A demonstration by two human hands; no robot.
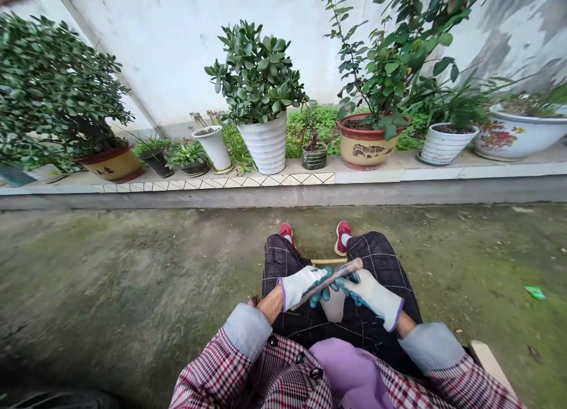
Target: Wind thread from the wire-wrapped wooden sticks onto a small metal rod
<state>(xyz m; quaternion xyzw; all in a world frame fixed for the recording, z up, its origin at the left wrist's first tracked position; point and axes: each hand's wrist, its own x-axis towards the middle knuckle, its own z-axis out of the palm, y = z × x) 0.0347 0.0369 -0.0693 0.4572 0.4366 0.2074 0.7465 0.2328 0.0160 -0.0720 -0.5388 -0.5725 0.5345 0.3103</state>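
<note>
The left hand (303, 285) pinches the stick (337, 275), best kept steady; I can't tell whether the right hand (371, 291) grips.

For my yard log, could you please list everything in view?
Wall: one, stained white, back
Ledge: one, grey, below wall
Pots: about eleven, white, tan, dark, blue, on ledge
Plants: many, green, in and behind pots
Ground: one, mossy green, below
Scrap: one, green, far right
Slat: one, cream, lower right
Dark object: one, black, lower left
Rod: one, brownish, lower centre
Strip: one, yellowish, beyond rod
Shoes: two, red, beyond strip
Trousers: one pair, dark checked, under rod
Jacket: one, red checked, bottom
Garment: one, lilac, bottom centre
Left hand, right hand: two, gloved white, at rod
</note>
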